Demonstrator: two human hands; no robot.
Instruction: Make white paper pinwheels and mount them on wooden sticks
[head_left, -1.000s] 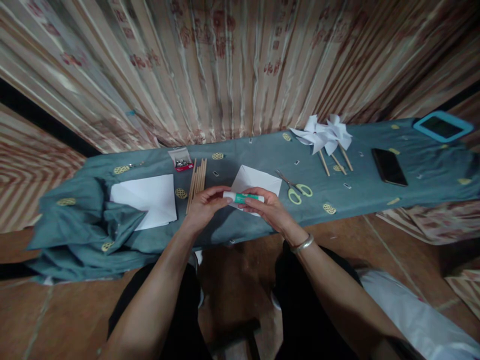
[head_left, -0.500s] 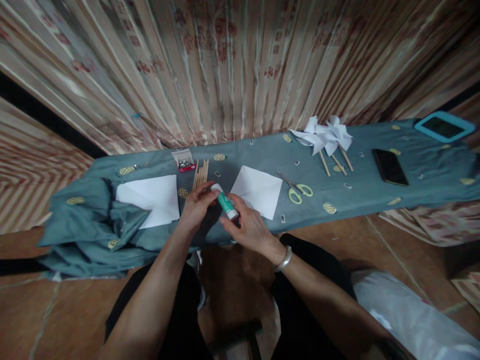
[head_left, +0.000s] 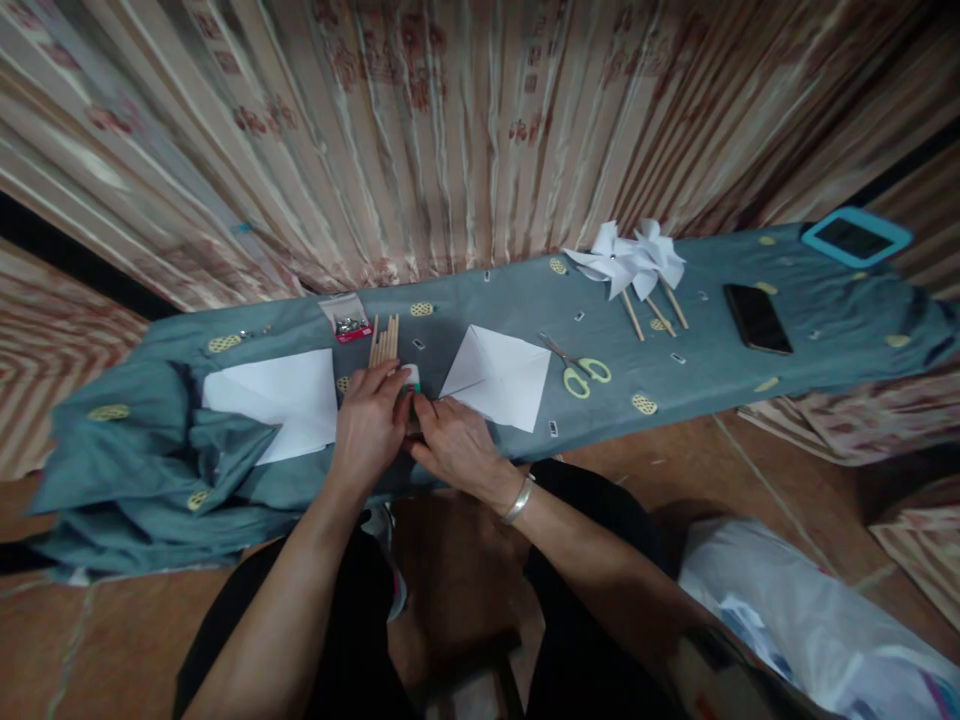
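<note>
Glue stick (head_left: 412, 379) farther left, green and white

Patterned curtain (head_left: 465, 130) along far side; teal-covered surface (head_left: 697, 380) before it; brown tiled floor (head_left: 127, 640) near left; dim light.

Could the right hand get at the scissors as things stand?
Probably yes: the scissors lie uncovered just right of the white paper, with only that flat sheet between them and the right hand, though it seems busy at the glue stick.
</note>
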